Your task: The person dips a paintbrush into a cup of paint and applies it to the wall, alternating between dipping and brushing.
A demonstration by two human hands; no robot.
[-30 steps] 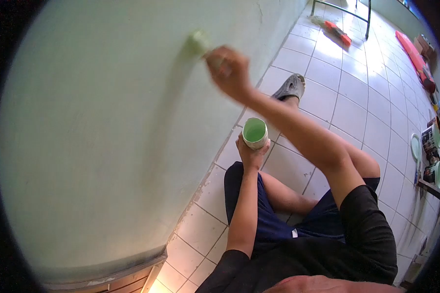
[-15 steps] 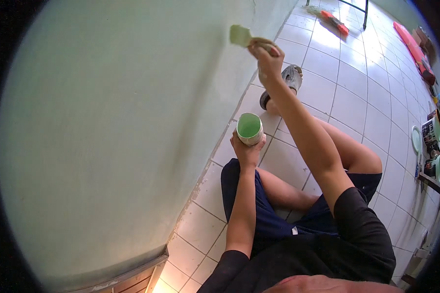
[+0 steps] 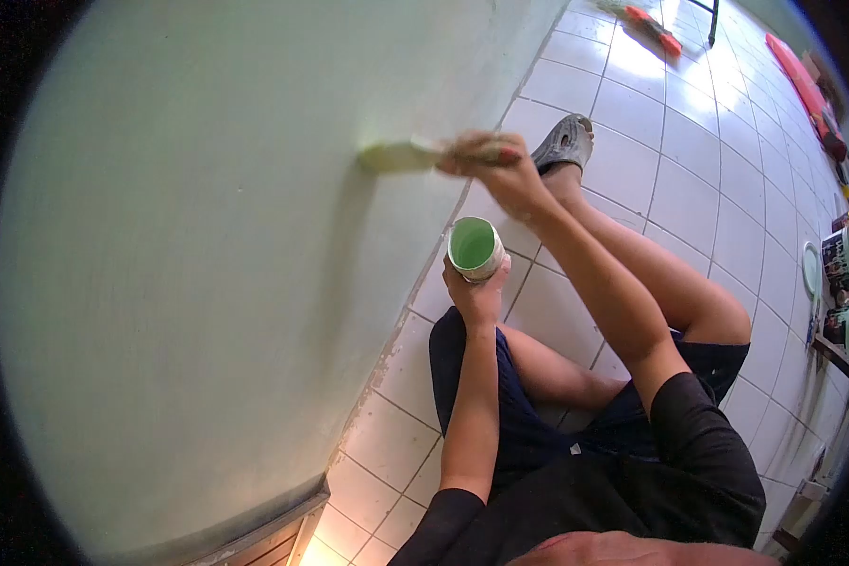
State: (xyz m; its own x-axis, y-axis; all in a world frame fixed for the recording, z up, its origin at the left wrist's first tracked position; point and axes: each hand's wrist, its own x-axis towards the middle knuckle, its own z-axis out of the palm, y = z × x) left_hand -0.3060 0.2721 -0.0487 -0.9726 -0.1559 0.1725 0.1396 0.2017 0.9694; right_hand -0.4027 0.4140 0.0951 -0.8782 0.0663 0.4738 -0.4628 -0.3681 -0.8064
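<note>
My left hand point(image 3: 478, 293) is wrapped round a white cup point(image 3: 477, 247) whose inside is coated with light green paint. It holds the cup upright, mouth up, above the tiles close to the wall. In my right hand point(image 3: 495, 168) is a paintbrush point(image 3: 401, 157), gripped by its handle, with a reddish end showing past the fingers. The bristles, green with paint and blurred by motion, are at the pale green wall point(image 3: 189, 236) and seem to touch it.
White floor tiles point(image 3: 623, 160) run along the wall's foot. A wooden frame point(image 3: 283, 514) stands at lower left. Paint tubs point(image 3: 838, 325) and a lid point(image 3: 810, 268) line the right side. An orange object point(image 3: 653, 30) and a long red one point(image 3: 802, 85) lie further off.
The brush in my right hand has swung down and to the left, against the wall. My left hand with the cup has stayed almost where it was.
</note>
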